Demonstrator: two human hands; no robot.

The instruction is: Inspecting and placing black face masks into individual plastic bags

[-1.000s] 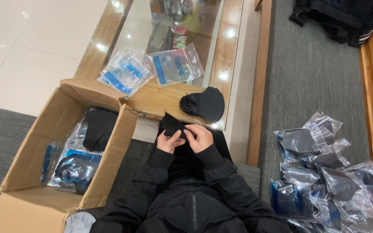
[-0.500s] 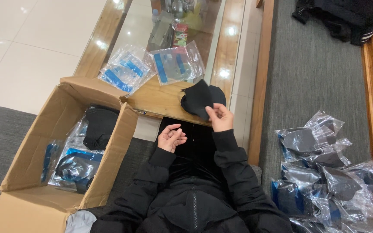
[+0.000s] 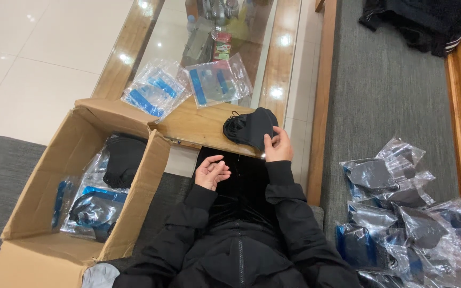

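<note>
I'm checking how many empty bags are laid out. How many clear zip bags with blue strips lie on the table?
2 by the look of it: one clear bag at the table's left edge, another clear bag right of it on the glass. The left one may be a stack.

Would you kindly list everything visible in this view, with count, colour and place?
Stack of black fabric face masks: one, black, on the wooden table edge, under the right fingers.
Clear plastic zip bags with blue strips: two piles, on the table's near end.
Open cardboard box: one, brown, left of the person, holding bagged and loose black masks.
Bagged black masks: a heap, count unclear, on the grey cushion at right.
Wooden glass-topped table: one, brown, ahead.
Dark clothing: a bundle, top right.
Left hand: palm up, holds nothing, over the lap.
Right hand: touching the mask stack.
</note>
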